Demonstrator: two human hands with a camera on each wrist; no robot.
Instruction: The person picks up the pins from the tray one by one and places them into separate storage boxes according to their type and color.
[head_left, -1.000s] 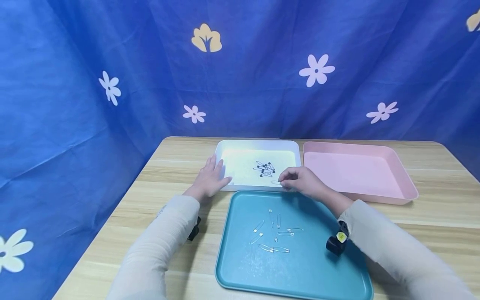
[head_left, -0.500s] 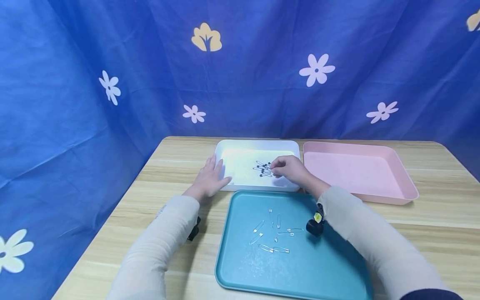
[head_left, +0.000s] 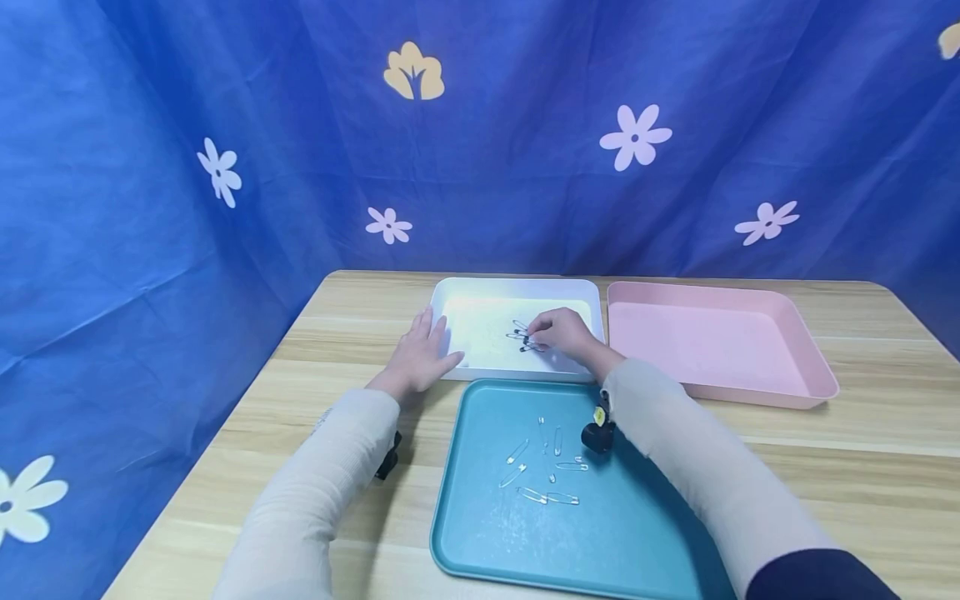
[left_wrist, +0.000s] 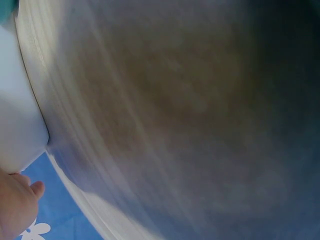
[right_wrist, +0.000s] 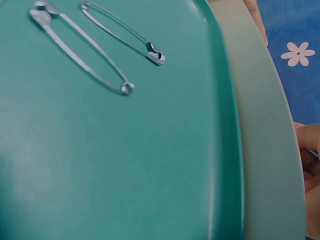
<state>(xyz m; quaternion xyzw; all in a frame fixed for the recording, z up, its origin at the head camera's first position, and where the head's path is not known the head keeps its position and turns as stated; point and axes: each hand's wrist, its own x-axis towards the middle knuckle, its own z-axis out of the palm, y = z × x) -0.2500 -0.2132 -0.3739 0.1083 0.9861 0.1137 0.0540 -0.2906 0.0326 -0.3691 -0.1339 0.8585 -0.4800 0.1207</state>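
Observation:
My left hand (head_left: 416, 358) lies with fingers spread over the left rim of the white tray (head_left: 480, 371). At the left wrist view's lower left edge, part of that hand (left_wrist: 17, 207) shows beside the tray wall. My right hand (head_left: 564, 333) reaches into the tray, thumb and forefinger pinched at the small pile of black-headed safety pins (head_left: 517, 335). The pin between its fingertips is hard to tell from the pile, part of which the hand covers. In the right wrist view, only curled fingers (right_wrist: 311, 155) show at the right edge.
Several silver safety pins (head_left: 572, 467) lie scattered on the teal tray (head_left: 637, 533), nearer the body. A pink tray (head_left: 705, 337) stands right of the white one. The wooden table (head_left: 862, 467) ends at a blue flowered curtain (head_left: 510, 150).
My right hand has moved left and farther into the white tray, from its front wall to the pile, carrying a safety pin. The left hand has stayed on the rim.

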